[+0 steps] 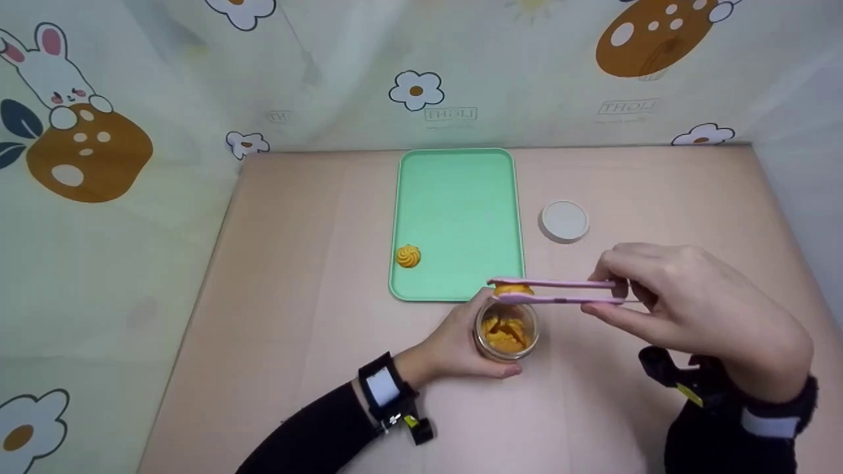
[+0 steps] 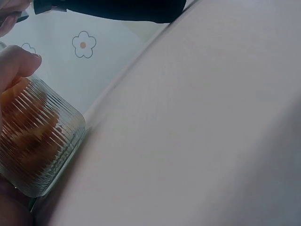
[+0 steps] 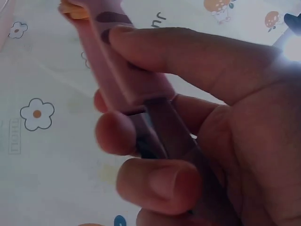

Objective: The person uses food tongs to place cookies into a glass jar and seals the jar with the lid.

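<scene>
Enclosure lined with a pale printed cloth (image 1: pixel 461 72) (flowers, rabbit, brown spotted shapes) on three sides; floor of it is a pinkish worktop (image 1: pixel 296 276). One green tray (image 1: pixel 457 197) lies lengthwise in the middle, far from the person. One swirled yellow cookie (image 1: pixel 408 256) sits on the tray near its left near corner, alone there. One round white lid (image 1: pixel 564 221) lies flat on the worktop just right of the tray, apart from the jar, so the jar mouth is open. One ribbed glass jar (image 1: pixel 506 332) stands upright just in front of the tray's near edge; several yellow cookies inside, number not countable, they overlap. Left hand (image 1: pixel 454 345) is wrapped round the jar's side, thumb and fingers curled on the glass, judged to be steadying it against tipping; the left wrist view confirms the fingers on the ribbed wall. Right hand (image 1: pixel 685 309) pinches one pair of pink tongs (image 1: pixel 556 291) near their rear end, thumb below and fingers above, arms squeezed close together. Tongs held roughly level, tips pointing left, directly over the jar mouth. Between the tips: one yellow cookie (image 1: pixel 512 288), clamped, clear of the jar rim as far as the head view shows. Right wrist view shows the same cookie at the tong tips, blurred. Count: two hands, one tray, one lid, one jar, one pair of tongs, two cookies outside the jar.
</scene>
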Demonstrator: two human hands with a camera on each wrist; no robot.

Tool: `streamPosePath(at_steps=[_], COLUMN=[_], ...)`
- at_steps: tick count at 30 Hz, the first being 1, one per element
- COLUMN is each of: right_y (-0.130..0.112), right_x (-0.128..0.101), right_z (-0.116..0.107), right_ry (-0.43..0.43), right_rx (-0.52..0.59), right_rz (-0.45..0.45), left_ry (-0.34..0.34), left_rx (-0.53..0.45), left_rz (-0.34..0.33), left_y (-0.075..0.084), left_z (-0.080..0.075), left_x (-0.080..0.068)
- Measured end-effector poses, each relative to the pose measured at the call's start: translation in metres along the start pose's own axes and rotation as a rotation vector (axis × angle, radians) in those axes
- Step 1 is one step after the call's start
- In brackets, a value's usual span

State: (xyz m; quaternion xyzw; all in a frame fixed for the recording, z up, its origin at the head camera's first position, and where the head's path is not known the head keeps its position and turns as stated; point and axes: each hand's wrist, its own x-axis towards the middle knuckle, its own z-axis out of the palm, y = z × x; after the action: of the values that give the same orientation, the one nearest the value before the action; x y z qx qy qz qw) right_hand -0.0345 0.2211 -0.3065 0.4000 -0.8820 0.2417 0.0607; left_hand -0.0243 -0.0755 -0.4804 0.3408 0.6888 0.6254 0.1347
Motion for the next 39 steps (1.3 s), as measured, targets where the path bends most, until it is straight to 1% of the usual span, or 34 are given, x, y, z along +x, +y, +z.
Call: streamPosePath(at_steps=[1, 4, 8, 14, 20, 27, 28, 30, 33, 35, 37, 39], right_y=[-0.002, -0.006, -0.009, -0.009, -0.011, -0.015, -0.015, -0.016, -0.015, -0.015, -0.014, -0.013], right_x=[-0.001, -0.002, -0.002, -0.002, -0.002, -0.001, -0.001, -0.002, -0.002, -0.002, -0.002, -0.003], right_z=[0.000, 0.001, 0.005, 0.009, 0.012, 0.009, 0.009, 0.009, 0.010, 0.011, 0.011, 0.011], right_ry=[-0.013, -0.040, -0.063, -0.099, -0.128, -0.175, -0.174, -0.164, -0.142, -0.131, -0.119, -0.108], right_rx=[-0.004, -0.031, -0.059, -0.074, -0.098, -0.089, -0.087, -0.079, -0.074, -0.070, -0.068, -0.068], right_rz=[0.008, 0.027, 0.043, 0.078, 0.108, 0.189, 0.195, 0.197, 0.177, 0.162, 0.141, 0.123], left_ry=[-0.002, -0.003, 0.003, 0.008, 0.003, 0.018, 0.019, 0.017, 0.008, 0.006, 0.011, 0.017], left_rx=[-0.006, -0.019, -0.023, -0.014, 0.003, 0.001, -0.004, -0.012, -0.020, -0.017, -0.003, 0.000], left_rz=[-0.001, 0.018, 0.043, 0.025, 0.024, 0.034, 0.035, 0.034, 0.021, 0.021, 0.037, 0.051], left_y=[0.000, -0.017, -0.034, -0.033, -0.033, -0.034, -0.032, -0.022, -0.005, 0.003, 0.005, -0.001], left_z=[0.000, 0.002, 0.004, 0.004, 0.004, 0.005, 0.005, 0.004, 0.002, 0.001, 0.001, 0.002], left_x=[0.000, 0.000, -0.001, -0.002, -0.001, -0.001, -0.001, 0.000, 0.000, 0.000, 0.000, -0.001])
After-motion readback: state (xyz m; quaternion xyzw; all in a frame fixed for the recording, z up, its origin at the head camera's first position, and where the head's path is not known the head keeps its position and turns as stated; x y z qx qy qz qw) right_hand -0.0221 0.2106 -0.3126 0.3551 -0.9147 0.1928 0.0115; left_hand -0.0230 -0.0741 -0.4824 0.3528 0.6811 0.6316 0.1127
